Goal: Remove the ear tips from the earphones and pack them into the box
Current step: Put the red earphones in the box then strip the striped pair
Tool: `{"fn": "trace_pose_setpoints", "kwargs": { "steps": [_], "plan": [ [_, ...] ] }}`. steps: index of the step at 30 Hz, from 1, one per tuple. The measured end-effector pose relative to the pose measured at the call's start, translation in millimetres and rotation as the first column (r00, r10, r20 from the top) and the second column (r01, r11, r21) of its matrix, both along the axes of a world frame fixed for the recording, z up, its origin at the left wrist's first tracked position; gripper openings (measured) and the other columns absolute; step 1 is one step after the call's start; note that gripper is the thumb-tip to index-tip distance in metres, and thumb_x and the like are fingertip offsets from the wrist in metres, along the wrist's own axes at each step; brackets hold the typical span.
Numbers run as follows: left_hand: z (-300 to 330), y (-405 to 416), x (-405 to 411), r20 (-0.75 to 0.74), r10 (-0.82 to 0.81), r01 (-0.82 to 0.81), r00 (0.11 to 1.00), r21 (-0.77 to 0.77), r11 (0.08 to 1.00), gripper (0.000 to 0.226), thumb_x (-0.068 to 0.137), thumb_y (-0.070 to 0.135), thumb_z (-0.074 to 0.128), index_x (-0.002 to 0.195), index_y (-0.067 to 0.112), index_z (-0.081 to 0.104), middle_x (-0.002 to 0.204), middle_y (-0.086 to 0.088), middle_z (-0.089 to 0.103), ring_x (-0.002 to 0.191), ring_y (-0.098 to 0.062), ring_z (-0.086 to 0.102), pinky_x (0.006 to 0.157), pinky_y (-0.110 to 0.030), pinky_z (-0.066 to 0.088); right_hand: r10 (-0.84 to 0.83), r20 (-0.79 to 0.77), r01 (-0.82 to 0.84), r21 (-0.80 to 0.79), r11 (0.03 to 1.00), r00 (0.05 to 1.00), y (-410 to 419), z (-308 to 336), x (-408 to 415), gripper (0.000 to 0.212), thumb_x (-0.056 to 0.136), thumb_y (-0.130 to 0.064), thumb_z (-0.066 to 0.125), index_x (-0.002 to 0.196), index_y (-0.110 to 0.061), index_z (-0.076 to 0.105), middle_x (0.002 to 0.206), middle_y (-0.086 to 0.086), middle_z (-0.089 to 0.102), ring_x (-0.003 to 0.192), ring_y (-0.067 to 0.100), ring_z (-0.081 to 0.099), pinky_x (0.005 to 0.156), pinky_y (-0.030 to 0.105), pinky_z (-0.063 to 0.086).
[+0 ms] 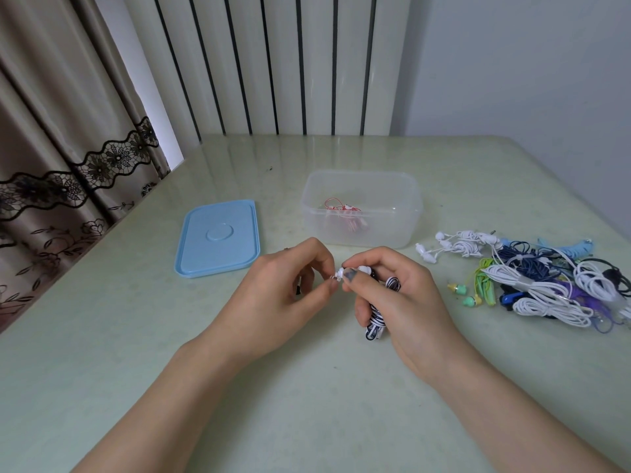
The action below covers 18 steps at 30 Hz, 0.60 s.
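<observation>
A small white ear tip (pixel 336 276) is being pinched between the thumb and forefinger of the left hand (pixel 283 295) just below the middle of the frame, right against the white earbud (pixel 362 270) from which it is being worked. That earbud is being gripped by the curled fingers of the right hand (pixel 399 295), and a coiled black-and-white striped cable (pixel 375 322) is being held in the same fist, its loops hanging out below the palm. Just above the hands, a clear plastic box (pixel 362 230) is standing open on the pale green table (pixel 136 336), with red-and-white earphones (pixel 343 213) lying inside it. To the left of the box, a light blue lid (pixel 218 238) is lying flat on the table. At the right edge of the frame, a tangled pile of earphones (pixel 532 281) in white, navy, green and purple is lying, well apart from the hands. In the upper left, a beige curtain with black lace trim (pixel 68 165) is hanging beside a white radiator (pixel 273 63).
</observation>
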<state>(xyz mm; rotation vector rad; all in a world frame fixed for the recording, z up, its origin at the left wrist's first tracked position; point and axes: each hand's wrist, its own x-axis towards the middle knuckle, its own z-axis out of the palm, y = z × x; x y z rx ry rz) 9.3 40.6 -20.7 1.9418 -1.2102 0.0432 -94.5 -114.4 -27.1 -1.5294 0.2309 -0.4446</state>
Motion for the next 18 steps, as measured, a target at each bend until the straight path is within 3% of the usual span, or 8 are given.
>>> {"fn": "trace_pose_setpoints", "kwargs": {
  "steps": [4, 9, 14, 18],
  "plan": [
    [0.9, -0.3, -1.5, -0.032, -0.003, 0.003, 0.999, -0.013, 1.000, 0.013, 0.092, 0.022, 0.072, 0.091, 0.025, 0.059, 0.066, -0.003, 0.054, 0.064, -0.023, 0.051, 0.060, -0.036, 0.044, 0.000, 0.014, 0.000, 0.001, 1.000, 1.000, 0.1, 0.8, -0.6, 0.003, 0.087, -0.012, 0.068, 0.086, -0.013, 0.066, 0.066, 0.030, 0.052, 0.050, 0.023, 0.043, 0.052, 0.033, 0.035],
    [2.7, -0.3, -3.6, -0.104, 0.000, -0.005, 0.995, -0.043, 0.999, 0.011, 0.092, 0.026, 0.071, 0.090, 0.026, 0.060, 0.066, -0.005, 0.055, 0.064, -0.026, 0.050, 0.060, -0.040, 0.044, -0.025, 0.020, 0.025, -0.032, 0.999, 1.000, 0.0, -2.2, 0.2, 0.004, 0.091, -0.009, 0.066, 0.089, -0.013, 0.066, 0.050, 0.010, 0.050, 0.048, 0.021, 0.044, 0.055, 0.035, 0.038],
    [4.7, -1.1, -4.7, -0.154, -0.026, 0.015, 0.988, -0.071, 0.997, 0.013, 0.093, 0.014, 0.071, 0.095, 0.019, 0.060, 0.078, 0.012, 0.062, 0.064, -0.026, 0.050, 0.058, -0.038, 0.044, -0.031, 0.017, 0.032, -0.050, 0.998, 0.999, 0.7, -0.7, -1.0, 0.002, 0.092, -0.011, 0.065, 0.091, -0.013, 0.066, 0.052, 0.012, 0.052, 0.049, 0.020, 0.046, 0.052, 0.034, 0.039],
    [3.4, -0.3, -2.6, -0.093, -0.040, 0.034, 0.995, -0.062, 0.997, 0.008, 0.094, 0.014, 0.071, 0.097, 0.021, 0.066, 0.087, 0.008, 0.067, 0.067, -0.025, 0.053, 0.064, -0.041, 0.046, -0.031, 0.004, 0.031, -0.009, 0.999, 1.000, -0.5, -0.8, 0.3, 0.002, 0.091, -0.012, 0.067, 0.089, -0.013, 0.067, 0.070, 0.028, 0.056, 0.050, 0.022, 0.047, 0.053, 0.035, 0.037]
  ]
}}
